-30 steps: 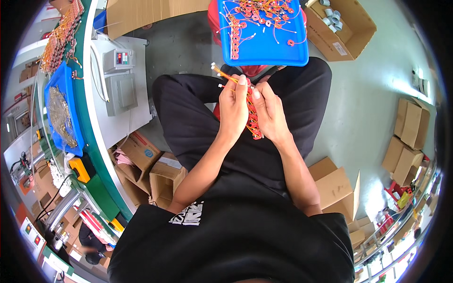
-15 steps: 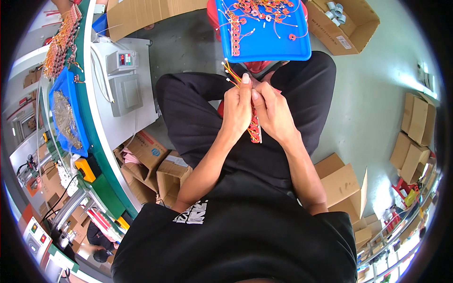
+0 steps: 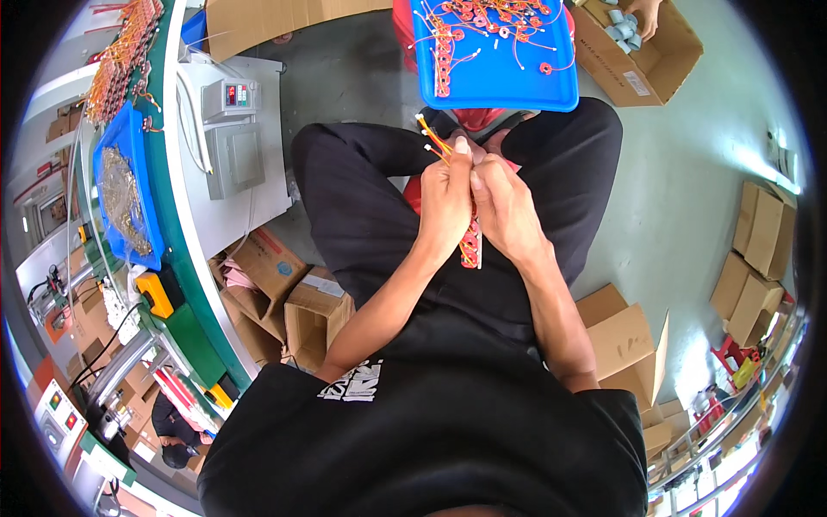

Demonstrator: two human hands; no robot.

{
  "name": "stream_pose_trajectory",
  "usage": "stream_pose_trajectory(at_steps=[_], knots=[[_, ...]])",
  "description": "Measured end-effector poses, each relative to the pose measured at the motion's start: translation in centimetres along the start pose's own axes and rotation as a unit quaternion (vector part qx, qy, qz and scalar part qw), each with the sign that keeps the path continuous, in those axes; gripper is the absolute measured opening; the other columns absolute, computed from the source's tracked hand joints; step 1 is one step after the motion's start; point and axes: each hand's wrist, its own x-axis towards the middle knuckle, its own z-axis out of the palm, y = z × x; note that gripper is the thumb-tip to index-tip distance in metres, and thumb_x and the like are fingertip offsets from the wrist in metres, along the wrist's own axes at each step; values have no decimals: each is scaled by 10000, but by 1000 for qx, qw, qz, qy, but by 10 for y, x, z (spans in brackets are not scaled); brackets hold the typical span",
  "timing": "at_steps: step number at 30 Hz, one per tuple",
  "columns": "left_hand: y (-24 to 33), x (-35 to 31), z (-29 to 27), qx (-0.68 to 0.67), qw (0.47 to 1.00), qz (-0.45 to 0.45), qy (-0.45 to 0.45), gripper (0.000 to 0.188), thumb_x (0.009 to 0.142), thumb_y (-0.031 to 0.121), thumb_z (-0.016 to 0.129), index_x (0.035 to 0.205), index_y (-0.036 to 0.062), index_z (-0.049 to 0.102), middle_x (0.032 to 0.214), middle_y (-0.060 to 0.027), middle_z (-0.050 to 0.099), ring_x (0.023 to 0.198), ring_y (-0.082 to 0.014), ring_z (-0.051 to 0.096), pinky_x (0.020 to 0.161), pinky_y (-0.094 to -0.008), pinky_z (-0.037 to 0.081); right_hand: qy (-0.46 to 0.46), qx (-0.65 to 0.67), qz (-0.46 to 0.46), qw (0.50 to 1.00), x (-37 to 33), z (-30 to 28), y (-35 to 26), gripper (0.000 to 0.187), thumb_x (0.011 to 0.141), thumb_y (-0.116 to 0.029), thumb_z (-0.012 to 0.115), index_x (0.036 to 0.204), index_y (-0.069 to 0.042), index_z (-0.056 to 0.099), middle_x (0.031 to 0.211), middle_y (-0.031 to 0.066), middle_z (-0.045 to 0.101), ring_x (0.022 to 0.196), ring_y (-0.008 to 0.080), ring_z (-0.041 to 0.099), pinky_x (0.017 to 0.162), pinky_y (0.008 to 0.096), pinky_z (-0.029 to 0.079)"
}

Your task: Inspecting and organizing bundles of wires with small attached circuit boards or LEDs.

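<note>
Both hands meet over my lap, closed on a narrow strip of small red ring-shaped parts (image 3: 470, 247) with yellow and orange wires. My left hand (image 3: 444, 196) grips the strip, thumb pointing up. Wire ends with small white connectors (image 3: 425, 125) stick out beyond its fingers. My right hand (image 3: 510, 207) is pressed against the left, its thumb and fingers pinched at the strip's upper part. The hands hide the middle of the strip; its lower end shows below them. Ahead of my knees is a blue tray (image 3: 508, 93) with loose red wired rings and another strip.
On the left, a green-topped bench (image 3: 196, 314) carries a blue tray of small metal parts (image 3: 125, 202) and a heap of wired strips (image 3: 121, 65). Another person's hand (image 3: 644, 13) reaches into a cardboard box (image 3: 668, 73) of grey cylinders. Open cartons (image 3: 616, 332) stand at my right.
Another person's hand has come into the box at the far right. The whole view has shifted slightly. My hands remain together on the strip, with the wire ends bunched closer.
</note>
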Motion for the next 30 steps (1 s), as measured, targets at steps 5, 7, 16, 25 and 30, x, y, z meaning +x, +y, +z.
stream_pose_trajectory(at_steps=[5,7,16,25,30], knots=[[3,2,3,-24,1000,-18,-3,461,999,322,379,619,70,447,583,59,402,551,-26,344,488,-242,280,-16,71,77,994,1,-2,0,66,913,-40,486,870,7,468,793,160,488,717,359,505,634,405,426],[6,4,4,-33,999,-12,10,438,989,303,400,628,63,467,583,56,419,545,-30,364,493,-242,286,-12,82,79,993,7,-5,-5,83,926,-59,474,872,4,467,791,157,491,725,358,494,653,395,423],[2,12,-8,73,997,-10,31,421,961,262,455,613,26,435,535,36,420,512,-28,380,461,-254,310,18,157,198,967,7,-6,9,162,970,-125,441,862,-5,455,738,90,456,703,199,440,693,305,395],[5,15,3,3,997,69,31,226,966,211,487,813,47,512,683,65,470,611,2,387,535,-191,314,73,231,206,948,7,-2,18,180,986,-149,432,872,-10,447,745,18,416,729,80,381,677,239,383],[6,34,-9,-3,995,80,63,257,954,250,511,889,7,560,724,-33,592,636,-68,556,583,-217,438,69,240,249,936,6,-6,13,204,990,-165,430,862,-8,455,748,10,431,736,68,395,675,236,387]])
